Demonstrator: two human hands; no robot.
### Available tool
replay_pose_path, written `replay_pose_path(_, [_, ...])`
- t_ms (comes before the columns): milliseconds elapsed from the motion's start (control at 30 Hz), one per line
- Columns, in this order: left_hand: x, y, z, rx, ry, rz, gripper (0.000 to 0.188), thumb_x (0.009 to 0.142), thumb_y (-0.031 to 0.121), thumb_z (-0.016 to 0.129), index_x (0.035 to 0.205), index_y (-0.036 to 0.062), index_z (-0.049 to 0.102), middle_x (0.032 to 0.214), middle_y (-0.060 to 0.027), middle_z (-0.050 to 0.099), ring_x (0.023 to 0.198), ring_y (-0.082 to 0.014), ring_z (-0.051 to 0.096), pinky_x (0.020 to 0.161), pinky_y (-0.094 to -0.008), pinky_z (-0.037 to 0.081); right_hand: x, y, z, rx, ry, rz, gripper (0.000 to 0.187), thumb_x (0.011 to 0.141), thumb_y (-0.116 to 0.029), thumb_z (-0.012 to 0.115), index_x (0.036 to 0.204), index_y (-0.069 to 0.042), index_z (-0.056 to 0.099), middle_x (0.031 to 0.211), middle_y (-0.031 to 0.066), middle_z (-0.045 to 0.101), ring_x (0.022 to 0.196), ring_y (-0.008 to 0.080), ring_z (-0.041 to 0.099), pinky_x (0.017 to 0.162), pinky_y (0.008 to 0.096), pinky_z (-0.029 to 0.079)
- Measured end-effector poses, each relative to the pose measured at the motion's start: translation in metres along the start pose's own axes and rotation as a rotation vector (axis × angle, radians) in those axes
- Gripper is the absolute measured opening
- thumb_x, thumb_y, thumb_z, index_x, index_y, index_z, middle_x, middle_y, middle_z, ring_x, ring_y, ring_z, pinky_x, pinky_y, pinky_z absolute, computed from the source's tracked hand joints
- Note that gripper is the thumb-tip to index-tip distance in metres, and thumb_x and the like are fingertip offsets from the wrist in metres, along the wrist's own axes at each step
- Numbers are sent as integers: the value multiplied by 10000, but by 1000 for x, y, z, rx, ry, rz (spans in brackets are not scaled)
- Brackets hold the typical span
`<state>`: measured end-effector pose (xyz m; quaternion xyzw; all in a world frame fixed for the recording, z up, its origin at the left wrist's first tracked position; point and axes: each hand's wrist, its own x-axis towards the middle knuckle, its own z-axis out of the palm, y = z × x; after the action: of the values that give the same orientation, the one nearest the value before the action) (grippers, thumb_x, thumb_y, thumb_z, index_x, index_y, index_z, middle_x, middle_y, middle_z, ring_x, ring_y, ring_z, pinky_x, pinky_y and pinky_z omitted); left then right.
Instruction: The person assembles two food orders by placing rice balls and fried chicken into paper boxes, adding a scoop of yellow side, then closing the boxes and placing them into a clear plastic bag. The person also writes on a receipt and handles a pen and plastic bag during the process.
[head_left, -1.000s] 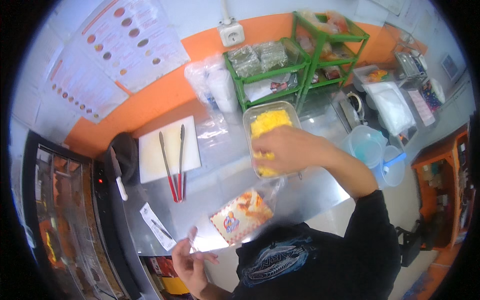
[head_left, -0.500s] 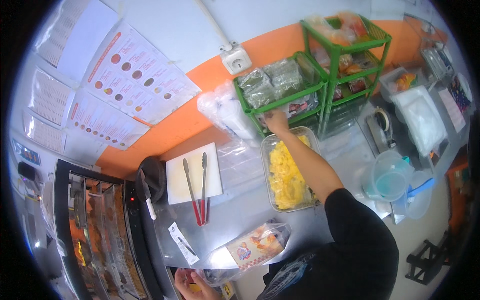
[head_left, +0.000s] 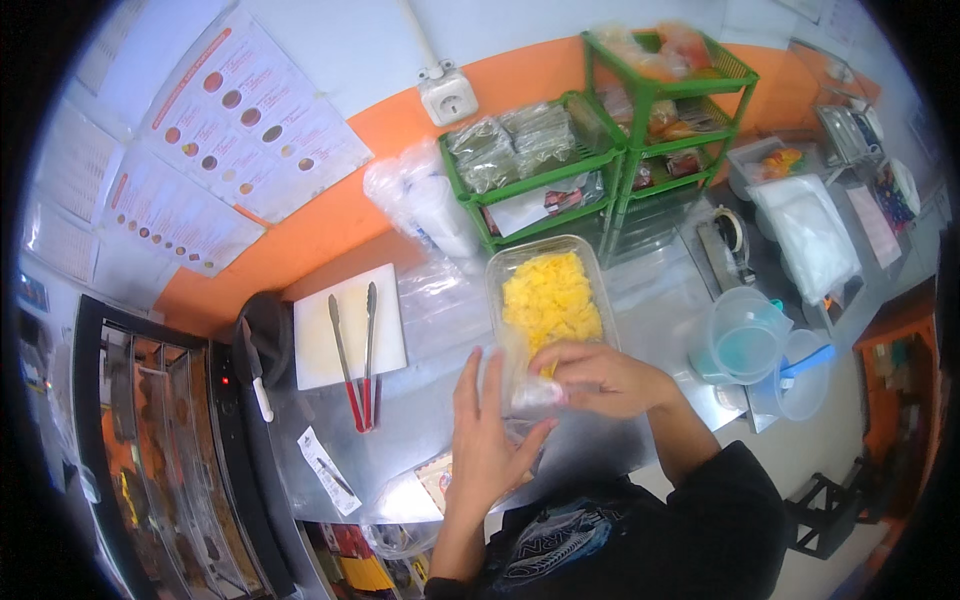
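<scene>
In front of me my right hand [head_left: 610, 380] is closed, its fingers pinching a small clear plastic bag [head_left: 535, 392] at the near edge of a tray. My left hand [head_left: 490, 430] is raised beside the bag, thumb and fingers spread, apparently holding nothing. The clear tray [head_left: 497, 290] holds yellow food pieces [head_left: 550, 298], with its near end partly hidden by my right hand and the bag. Below my left hand, a printed food package [head_left: 434, 478] is mostly covered by that hand.
Red-handled tongs [head_left: 362, 385] lie across a white cutting board [head_left: 305, 345], left of the tray. Nearby are a knife [head_left: 260, 395] and a paper slip with a pen [head_left: 328, 470]. Green racks [head_left: 622, 190] of packets stand behind; plastic jugs [head_left: 745, 340] sit to the right.
My right hand has come back from the green rack to the near end of the tray and now pinches a clear bag. My left hand has risen from below the counter edge to meet it.
</scene>
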<state>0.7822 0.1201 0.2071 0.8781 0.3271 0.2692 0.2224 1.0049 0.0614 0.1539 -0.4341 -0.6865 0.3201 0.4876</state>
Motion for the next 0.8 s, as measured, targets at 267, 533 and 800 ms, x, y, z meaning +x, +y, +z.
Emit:
replay_pose_path(267, [-32, -20, 2, -615, -48, -423, 294, 915, 38, 648, 1195, -40, 688, 1233, -169, 704, 1162, -268, 648, 1023, -358, 468, 73, 163, -78, -449, 492, 554, 208, 893, -168, 706, 1080, -89, 749, 1179, 161, 719, 1050, 317, 696, 917, 417, 547])
replay_pose_path(533, [-64, -11, -22, -970, 158, -657, 547, 998, 195, 485, 1466, -88, 479, 1531, -179, 494, 1422, -256, 437, 1204, -368, 281, 145, 273, -123, -982, 342, 911, 487, 953, -234, 548, 1414, -85, 596, 1549, 174, 473, 1488, 377, 343, 1149, 667, 309])
replay_pose_path(800, [-90, -15, -26, -472, 194, -783, 385, 1016, 188, 525, 1312, -49, 594, 1337, -142, 618, 1236, -263, 563, 1087, -350, 390, 133, 295, -125, -1095, 488, 791, 331, 842, -254, 727, 1124, -85, 758, 1203, 124, 714, 1218, 348, 604, 991, 564, 463])
